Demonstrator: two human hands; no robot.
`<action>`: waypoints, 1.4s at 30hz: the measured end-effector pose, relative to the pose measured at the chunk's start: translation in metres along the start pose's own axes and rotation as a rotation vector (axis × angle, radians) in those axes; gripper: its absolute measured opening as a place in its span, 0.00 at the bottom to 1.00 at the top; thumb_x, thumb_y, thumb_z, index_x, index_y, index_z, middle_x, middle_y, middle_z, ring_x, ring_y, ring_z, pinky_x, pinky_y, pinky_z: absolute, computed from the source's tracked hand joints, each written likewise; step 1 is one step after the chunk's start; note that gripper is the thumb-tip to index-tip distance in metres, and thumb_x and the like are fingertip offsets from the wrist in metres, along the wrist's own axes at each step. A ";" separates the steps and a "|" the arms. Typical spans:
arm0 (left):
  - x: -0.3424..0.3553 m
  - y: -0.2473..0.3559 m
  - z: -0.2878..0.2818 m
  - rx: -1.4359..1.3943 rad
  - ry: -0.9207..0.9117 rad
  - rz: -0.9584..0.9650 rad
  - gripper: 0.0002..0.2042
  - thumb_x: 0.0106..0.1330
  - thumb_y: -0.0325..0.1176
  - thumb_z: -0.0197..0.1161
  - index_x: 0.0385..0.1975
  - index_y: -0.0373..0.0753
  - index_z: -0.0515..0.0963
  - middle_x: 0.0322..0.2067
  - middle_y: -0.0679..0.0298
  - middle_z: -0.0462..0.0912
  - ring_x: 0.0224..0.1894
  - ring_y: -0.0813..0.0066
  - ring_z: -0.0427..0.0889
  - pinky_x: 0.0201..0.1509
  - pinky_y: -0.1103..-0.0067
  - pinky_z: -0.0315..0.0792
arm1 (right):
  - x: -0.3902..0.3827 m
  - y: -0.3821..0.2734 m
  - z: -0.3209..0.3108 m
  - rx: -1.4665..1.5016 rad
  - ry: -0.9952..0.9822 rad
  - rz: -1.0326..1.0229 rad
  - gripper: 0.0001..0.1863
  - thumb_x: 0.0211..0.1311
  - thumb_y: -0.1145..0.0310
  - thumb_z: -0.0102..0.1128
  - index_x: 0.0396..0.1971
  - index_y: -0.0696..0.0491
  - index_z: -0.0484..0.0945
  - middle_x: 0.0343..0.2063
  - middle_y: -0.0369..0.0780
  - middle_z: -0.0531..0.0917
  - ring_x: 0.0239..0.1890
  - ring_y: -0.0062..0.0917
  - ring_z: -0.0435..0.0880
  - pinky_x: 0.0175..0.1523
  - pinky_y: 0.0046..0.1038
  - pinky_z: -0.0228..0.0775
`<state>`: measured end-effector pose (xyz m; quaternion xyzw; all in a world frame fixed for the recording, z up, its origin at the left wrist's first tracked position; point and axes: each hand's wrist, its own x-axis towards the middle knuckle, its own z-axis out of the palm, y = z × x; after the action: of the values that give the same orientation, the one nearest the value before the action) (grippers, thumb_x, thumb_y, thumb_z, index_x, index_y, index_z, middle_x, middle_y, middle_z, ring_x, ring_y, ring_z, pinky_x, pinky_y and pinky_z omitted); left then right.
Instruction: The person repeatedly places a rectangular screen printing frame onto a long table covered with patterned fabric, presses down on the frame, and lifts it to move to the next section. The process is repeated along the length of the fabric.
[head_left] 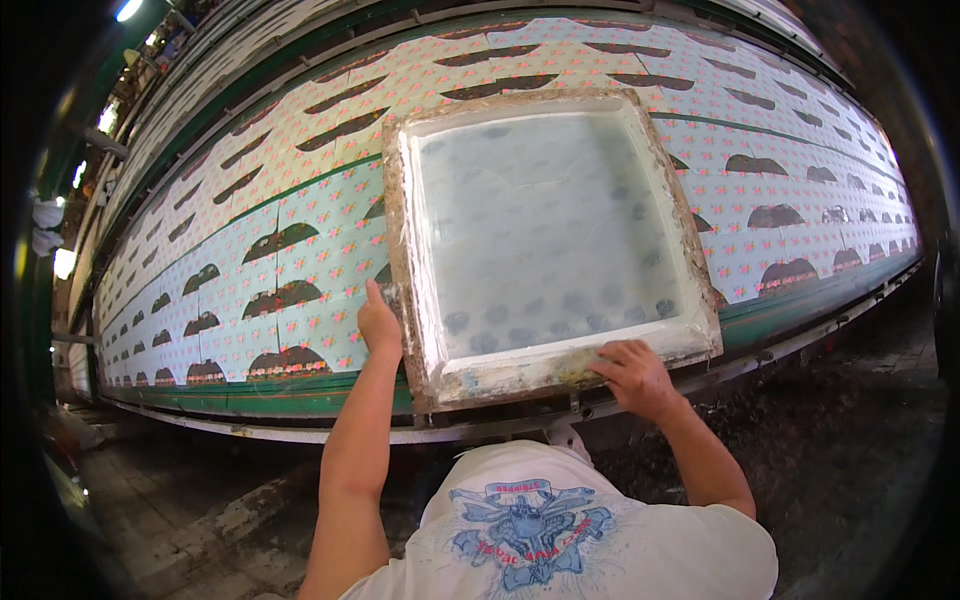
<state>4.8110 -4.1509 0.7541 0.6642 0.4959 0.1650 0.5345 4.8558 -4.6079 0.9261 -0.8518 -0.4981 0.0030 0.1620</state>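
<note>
A screen printing frame point(440, 388) with a worn, paint-crusted wooden border and a pale, see-through mesh point(530, 230) lies tilted slightly over the table in front of me. My left hand point(380, 318) grips its left side near the front corner, the thumb pointing up along the wood. At the near rim, right of the middle, my right hand point(637, 380) has its fingers curled over the edge. Below and around the frame spread pale blue fabric pieces point(330, 255) with small pink flowers and dark half-round gaps. Dark spots show through the mesh.
The long green table point(290, 395) curves across the view, with a metal rail point(270, 433) along its near edge. More cream-coloured flowered pieces point(400, 75) lie on its far side. A dark, rough floor point(190, 510) shows below. Lamps glow at the upper left.
</note>
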 end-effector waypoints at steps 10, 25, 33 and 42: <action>-0.012 0.009 0.011 0.144 0.014 0.099 0.43 0.84 0.62 0.37 0.40 0.21 0.87 0.46 0.29 0.87 0.53 0.26 0.84 0.62 0.46 0.73 | 0.060 0.011 0.022 -0.070 -0.278 0.179 0.22 0.60 0.75 0.65 0.54 0.45 0.89 0.48 0.42 0.90 0.52 0.43 0.89 0.57 0.44 0.81; -0.015 0.010 -0.007 0.068 0.023 0.040 0.35 0.82 0.61 0.45 0.43 0.31 0.88 0.44 0.43 0.91 0.50 0.40 0.88 0.55 0.53 0.78 | 0.036 -0.035 0.048 -0.138 -0.102 0.051 0.28 0.55 0.83 0.62 0.57 0.47 0.88 0.49 0.40 0.90 0.54 0.41 0.88 0.60 0.44 0.79; -0.014 0.013 -0.006 0.127 -0.007 0.050 0.35 0.81 0.61 0.46 0.50 0.31 0.87 0.48 0.42 0.90 0.54 0.39 0.87 0.58 0.54 0.77 | 0.090 0.011 0.071 -0.245 0.100 -0.041 0.26 0.56 0.82 0.63 0.55 0.46 0.89 0.48 0.39 0.91 0.50 0.37 0.90 0.57 0.41 0.80; -0.013 0.019 0.003 0.123 0.031 0.023 0.34 0.82 0.60 0.47 0.38 0.28 0.85 0.38 0.40 0.88 0.46 0.35 0.85 0.52 0.51 0.74 | 0.246 0.119 0.079 -0.287 0.017 0.057 0.27 0.62 0.80 0.59 0.59 0.41 0.88 0.50 0.39 0.89 0.54 0.38 0.88 0.61 0.42 0.77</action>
<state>4.8163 -4.1618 0.7736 0.6989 0.5057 0.1505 0.4830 5.0679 -4.4312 0.8566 -0.8799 -0.4678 -0.0709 0.0427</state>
